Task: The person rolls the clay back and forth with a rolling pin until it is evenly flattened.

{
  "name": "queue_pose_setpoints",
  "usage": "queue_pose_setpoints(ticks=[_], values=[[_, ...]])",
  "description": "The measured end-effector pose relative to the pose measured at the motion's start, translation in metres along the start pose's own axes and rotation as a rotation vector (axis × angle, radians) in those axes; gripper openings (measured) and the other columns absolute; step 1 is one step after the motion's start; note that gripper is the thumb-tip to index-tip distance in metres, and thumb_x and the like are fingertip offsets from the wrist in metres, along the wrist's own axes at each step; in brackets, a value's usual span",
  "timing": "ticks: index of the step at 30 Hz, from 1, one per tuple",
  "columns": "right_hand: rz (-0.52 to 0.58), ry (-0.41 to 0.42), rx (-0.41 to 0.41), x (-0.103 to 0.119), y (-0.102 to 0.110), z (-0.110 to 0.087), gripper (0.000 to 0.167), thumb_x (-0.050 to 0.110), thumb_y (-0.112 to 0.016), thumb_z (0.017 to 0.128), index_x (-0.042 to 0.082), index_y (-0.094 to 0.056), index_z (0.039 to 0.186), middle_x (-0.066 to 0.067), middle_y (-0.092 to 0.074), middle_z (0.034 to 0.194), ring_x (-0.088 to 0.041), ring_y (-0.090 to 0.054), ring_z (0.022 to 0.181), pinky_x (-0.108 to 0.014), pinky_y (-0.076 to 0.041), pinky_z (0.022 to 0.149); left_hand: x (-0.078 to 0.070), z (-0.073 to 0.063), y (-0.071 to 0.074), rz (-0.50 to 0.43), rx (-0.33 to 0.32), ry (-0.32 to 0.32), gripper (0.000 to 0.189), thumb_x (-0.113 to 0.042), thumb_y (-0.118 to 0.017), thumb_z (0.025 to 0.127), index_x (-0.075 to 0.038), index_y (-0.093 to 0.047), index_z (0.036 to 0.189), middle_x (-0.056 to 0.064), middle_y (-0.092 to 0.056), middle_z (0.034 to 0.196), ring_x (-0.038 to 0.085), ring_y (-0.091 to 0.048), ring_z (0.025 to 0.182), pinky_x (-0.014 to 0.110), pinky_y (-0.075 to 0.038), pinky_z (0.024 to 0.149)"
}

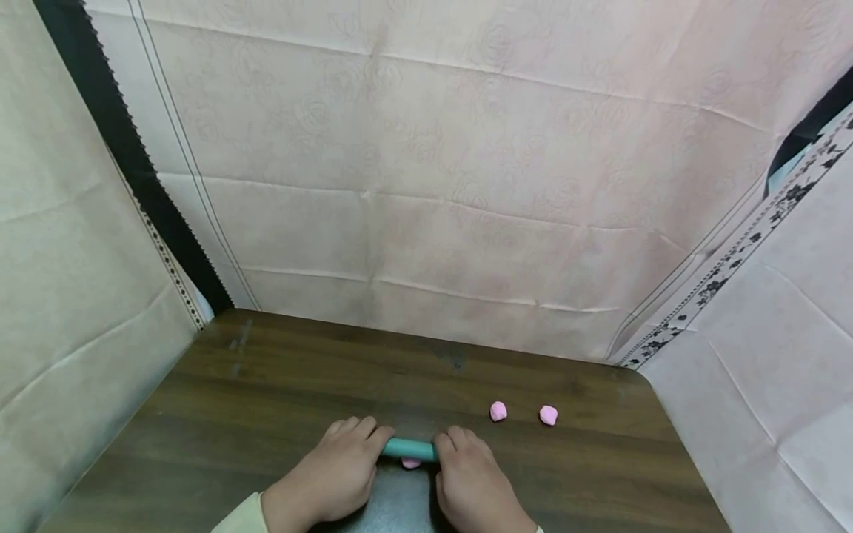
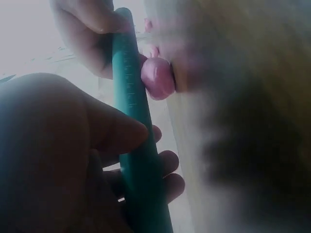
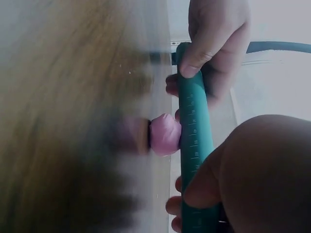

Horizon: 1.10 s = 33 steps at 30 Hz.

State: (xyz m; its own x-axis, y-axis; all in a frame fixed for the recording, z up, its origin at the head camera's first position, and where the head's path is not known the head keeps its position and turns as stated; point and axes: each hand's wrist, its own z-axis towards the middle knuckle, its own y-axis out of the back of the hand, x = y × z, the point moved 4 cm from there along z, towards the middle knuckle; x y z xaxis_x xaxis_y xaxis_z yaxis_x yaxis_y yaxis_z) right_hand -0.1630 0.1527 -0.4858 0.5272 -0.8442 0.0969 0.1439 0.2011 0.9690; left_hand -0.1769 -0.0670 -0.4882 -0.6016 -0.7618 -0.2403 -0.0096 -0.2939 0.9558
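Observation:
A teal rolling pin with measuring marks along its side lies crosswise near the table's front. My left hand grips its left end, and the right hand grips the other end. Between the hands, a pink lump of modelling clay shows partly from beneath the pin. Both wrist views show this clay lump against the pin, rounded and thick rather than flat; its surface looks creased in the right wrist view. Fingers curl round the pin in both wrist views.
Two more pink clay lumps, one left of the other, sit farther back on the brown wooden table. Pale cloth hangs behind the table and along both sides. A greyish patch shows between the hands.

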Motion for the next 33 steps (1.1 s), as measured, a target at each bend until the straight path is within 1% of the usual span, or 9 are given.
queue_pose_setpoints(ticks=[2, 5, 7, 11, 15, 19, 23, 29, 33], values=[[0.004, 0.002, 0.026, 0.001, -0.001, 0.000, 0.032, 0.005, -0.068, 0.098, 0.007, -0.072, 0.130, -0.002, -0.072, 0.125, -0.023, -0.070, 0.122, -0.047, -0.061, 0.107, -0.001, 0.000, -0.002, -0.010, 0.005, 0.001, 0.037, -0.012, -0.064, 0.109, -0.018, -0.068, 0.145, -0.006, -0.069, 0.125, 0.016, -0.064, 0.112, 0.053, -0.057, 0.101], [0.018, -0.016, 0.094, 0.000, -0.004, 0.000, 0.044, 0.008, -0.067, 0.103, 0.004, -0.068, 0.147, -0.008, -0.071, 0.148, -0.033, -0.066, 0.145, -0.054, -0.057, 0.117, 0.000, 0.000, -0.004, -0.032, 0.032, 0.012, 0.039, -0.015, -0.063, 0.111, -0.018, -0.067, 0.150, -0.002, -0.070, 0.143, 0.025, -0.066, 0.134, 0.059, -0.055, 0.108], [0.025, -0.034, 0.140, 0.000, -0.005, 0.000, 0.054, 0.011, -0.067, 0.104, 0.003, -0.062, 0.157, -0.011, -0.065, 0.160, -0.038, -0.058, 0.155, -0.057, -0.053, 0.122, 0.001, 0.000, -0.004, -0.065, 0.070, 0.029, 0.043, -0.017, -0.060, 0.113, -0.017, -0.064, 0.156, 0.003, -0.066, 0.157, 0.032, -0.060, 0.150, 0.064, -0.051, 0.116], [0.035, -0.067, 0.218, 0.000, -0.008, 0.000, 0.067, 0.019, -0.064, 0.105, 0.004, -0.050, 0.169, -0.012, -0.053, 0.174, -0.039, -0.047, 0.164, -0.058, -0.045, 0.129, 0.003, 0.000, -0.005, -0.158, 0.165, 0.083, 0.052, -0.026, -0.058, 0.115, -0.017, -0.056, 0.166, 0.010, -0.052, 0.175, 0.040, -0.043, 0.166, 0.072, -0.036, 0.129], [0.041, -0.082, 0.291, 0.001, -0.010, -0.001, 0.076, 0.028, -0.062, 0.105, 0.006, -0.040, 0.174, -0.011, -0.043, 0.181, -0.036, -0.040, 0.169, -0.057, -0.041, 0.132, 0.004, -0.001, -0.007, -0.204, 0.229, 0.112, 0.060, -0.037, -0.059, 0.115, -0.018, -0.049, 0.172, 0.012, -0.042, 0.181, 0.041, -0.034, 0.170, 0.074, -0.025, 0.133], [0.050, -0.075, 0.330, 0.002, -0.011, -0.002, 0.082, 0.034, -0.063, 0.105, 0.007, -0.035, 0.176, -0.010, -0.038, 0.183, -0.035, -0.037, 0.171, -0.057, -0.039, 0.133, 0.004, -0.003, -0.010, -0.190, 0.266, 0.103, 0.068, -0.045, -0.057, 0.116, -0.019, -0.041, 0.176, 0.011, -0.035, 0.184, 0.040, -0.030, 0.172, 0.075, -0.024, 0.134], [0.033, -0.070, 0.339, 0.000, -0.014, -0.002, 0.084, 0.040, -0.065, 0.105, 0.008, -0.035, 0.177, -0.009, -0.038, 0.184, -0.033, -0.037, 0.170, -0.057, -0.040, 0.133, 0.003, -0.005, -0.012, -0.185, 0.301, 0.094, 0.073, -0.052, -0.054, 0.116, -0.020, -0.034, 0.179, 0.010, -0.031, 0.186, 0.040, -0.028, 0.173, 0.075, -0.024, 0.134], [0.007, -0.059, 0.357, 0.001, -0.021, -0.005, 0.086, 0.046, -0.065, 0.105, 0.008, -0.036, 0.177, -0.010, -0.037, 0.184, -0.032, -0.040, 0.169, -0.054, -0.043, 0.131, 0.004, -0.009, -0.014, -0.178, 0.308, 0.085, 0.079, -0.057, -0.056, 0.114, -0.018, -0.034, 0.179, 0.011, -0.031, 0.186, 0.041, -0.029, 0.172, 0.075, -0.025, 0.133], [-0.016, -0.036, 0.328, 0.000, -0.023, -0.006, 0.086, 0.046, -0.065, 0.105, 0.007, -0.037, 0.176, -0.011, -0.039, 0.183, -0.033, -0.042, 0.168, -0.054, -0.045, 0.130, 0.004, -0.009, -0.016, -0.183, 0.305, 0.082, 0.079, -0.057, -0.057, 0.114, -0.016, -0.035, 0.178, 0.012, -0.031, 0.186, 0.043, -0.030, 0.172, 0.076, -0.026, 0.133]])
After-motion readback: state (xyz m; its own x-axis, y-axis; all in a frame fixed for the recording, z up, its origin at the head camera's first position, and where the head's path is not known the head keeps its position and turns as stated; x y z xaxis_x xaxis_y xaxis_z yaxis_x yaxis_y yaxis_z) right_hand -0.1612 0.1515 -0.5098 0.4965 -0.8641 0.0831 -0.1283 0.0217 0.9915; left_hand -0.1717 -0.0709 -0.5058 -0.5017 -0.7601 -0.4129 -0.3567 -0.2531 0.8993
